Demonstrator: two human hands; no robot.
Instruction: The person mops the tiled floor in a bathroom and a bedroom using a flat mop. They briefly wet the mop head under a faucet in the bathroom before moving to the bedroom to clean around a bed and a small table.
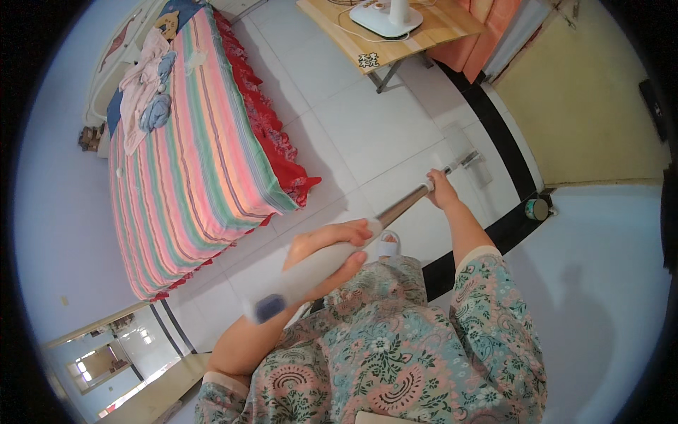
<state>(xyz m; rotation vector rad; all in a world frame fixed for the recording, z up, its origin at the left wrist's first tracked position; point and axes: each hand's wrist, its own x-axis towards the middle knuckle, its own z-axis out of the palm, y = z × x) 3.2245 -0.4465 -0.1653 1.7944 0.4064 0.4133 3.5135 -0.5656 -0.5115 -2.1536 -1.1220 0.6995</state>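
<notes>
A long-handled mop point(404, 205) runs slantwise in front of me, with a thick white grip, a dark blue patch at its upper end and a metal pole. My left hand point(326, 244) is wrapped around the white grip near the top. Farther down, my right hand point(443, 191) is closed round the pole. The lower end of the mop reaches the pale tiled floor point(332, 152) near the black border strip; its pale flat head point(474, 161) blends into the tiles, so its outline is hard to make out.
On the left stands a bed point(198, 141) with a striped cover, a red ruffle and clothes on top. A wooden table point(339, 35) carrying a white appliance base point(385, 20) is ahead. A round tin point(537, 209) sits by the right wall. My slippered foot point(388, 244) is below the pole.
</notes>
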